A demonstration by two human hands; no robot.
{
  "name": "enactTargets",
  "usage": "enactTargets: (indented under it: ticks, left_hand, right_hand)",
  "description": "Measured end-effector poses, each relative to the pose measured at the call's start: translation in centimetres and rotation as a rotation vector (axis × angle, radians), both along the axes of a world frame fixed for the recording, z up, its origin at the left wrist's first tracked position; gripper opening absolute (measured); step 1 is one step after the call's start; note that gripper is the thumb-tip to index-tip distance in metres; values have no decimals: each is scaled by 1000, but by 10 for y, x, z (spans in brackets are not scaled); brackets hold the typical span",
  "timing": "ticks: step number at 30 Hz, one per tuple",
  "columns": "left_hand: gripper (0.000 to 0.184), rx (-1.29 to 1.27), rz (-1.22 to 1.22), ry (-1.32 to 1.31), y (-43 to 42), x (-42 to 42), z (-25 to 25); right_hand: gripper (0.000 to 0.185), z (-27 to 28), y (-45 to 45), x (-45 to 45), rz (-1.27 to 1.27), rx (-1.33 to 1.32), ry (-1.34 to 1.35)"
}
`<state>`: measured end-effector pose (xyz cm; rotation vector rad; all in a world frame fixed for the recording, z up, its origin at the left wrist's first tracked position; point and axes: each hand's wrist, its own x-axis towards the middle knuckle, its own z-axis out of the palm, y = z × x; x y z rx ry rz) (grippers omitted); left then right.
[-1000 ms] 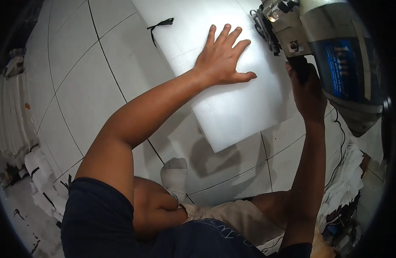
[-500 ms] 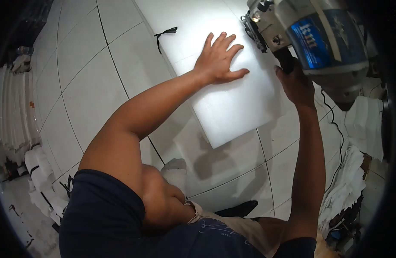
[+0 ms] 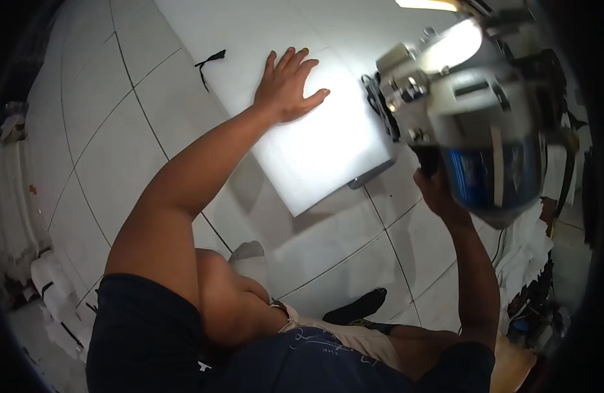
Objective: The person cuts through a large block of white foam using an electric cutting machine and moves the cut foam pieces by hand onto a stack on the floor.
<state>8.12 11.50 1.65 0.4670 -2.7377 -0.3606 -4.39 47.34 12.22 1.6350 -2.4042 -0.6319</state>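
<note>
My left hand lies flat with fingers spread on top of a thick white slab or stack of sheets; whether it is layered I cannot make out. My right hand is wrapped around the dark handle of an electric cloth cutting machine, a bulky metal body with a blue band. The machine stands at the right edge of the white stack. A grey plate shows beneath the stack's near corner. A black strip sticks out at the stack's left edge.
White floor tiles lie around and below the stack. White piled material stands at the left and at the right. My sock-covered foot and a dark sock or shoe are close by.
The view has shifted, so the stack and my left hand appear further left. The cutting machine has come lower in view, and the grey plate now shows under the stack's edge.
</note>
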Motion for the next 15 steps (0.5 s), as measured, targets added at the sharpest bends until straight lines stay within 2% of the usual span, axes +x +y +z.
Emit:
enactTargets:
  ticks: [2,3,5,6,8,12,13,15]
  left_hand:
    - [70,13,-12,-15,1,0,5]
    - [69,0,-12,-20,0,0,5]
    - [67,-29,-22,7,0,2,1]
    - [67,-18,-36,5,0,1,-2]
    - [67,-48,-17,23,0,0,-2]
    - [66,-68,-25,32,-1,-1,-4]
    - [65,-73,-27,30,-4,-1,-6]
    - [65,-71,-21,20,-5,-1,-5]
  right_hand:
    - [22,10,25,13,198,-124,91]
    - [22,13,36,18,184,-115,95]
    - [30,17,58,31,-521,-154,-533]
    - [30,16,74,36,-538,-147,-532]
    - [32,6,110,41,-305,-330,-413]
    - [33,-5,173,58,-347,-306,-314]
    - [41,-2,169,62,-656,-335,-529]
    - [43,-2,178,70,-607,-395,-504]
